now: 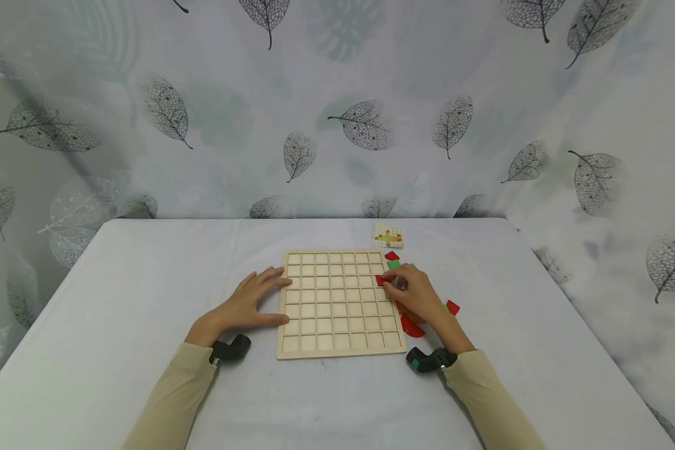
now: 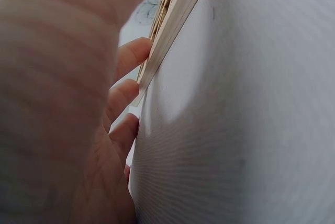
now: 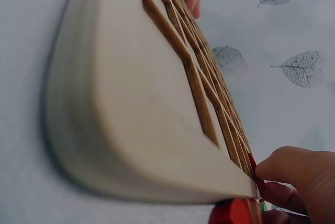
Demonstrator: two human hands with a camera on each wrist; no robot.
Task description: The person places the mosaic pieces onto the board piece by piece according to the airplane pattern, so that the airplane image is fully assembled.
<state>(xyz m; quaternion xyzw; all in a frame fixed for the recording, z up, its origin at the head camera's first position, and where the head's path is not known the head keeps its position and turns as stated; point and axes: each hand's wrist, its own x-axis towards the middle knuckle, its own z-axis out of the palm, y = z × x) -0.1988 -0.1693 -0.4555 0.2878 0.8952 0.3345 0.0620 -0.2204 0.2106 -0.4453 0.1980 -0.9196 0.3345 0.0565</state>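
A wooden grid board (image 1: 340, 357) of square cells lies on the white table. My left hand (image 1: 246, 302) is at its left side, thumb and fingers spread, with fingertips right at the frame; in the left wrist view the fingers (image 2: 133, 56) meet the board's edge. Over the right edge, my right hand (image 1: 417, 292) pinches a small red piece (image 1: 380, 280) between thumb and fingers, at a cell in the right column. The right wrist view shows the thumb (image 3: 282, 165) against the red piece (image 3: 252, 164). The rest of that piece is hidden by the fingers.
Along the board's right side lie loose pieces: a red one (image 1: 392, 255), a green one (image 1: 393, 265), a red rounded one (image 1: 412, 326) and another red one (image 1: 453, 307). Some are partly under the right hand. A pattern card (image 1: 388, 236) lies behind the board. Leaf-printed cloth (image 1: 337, 175) hangs behind.
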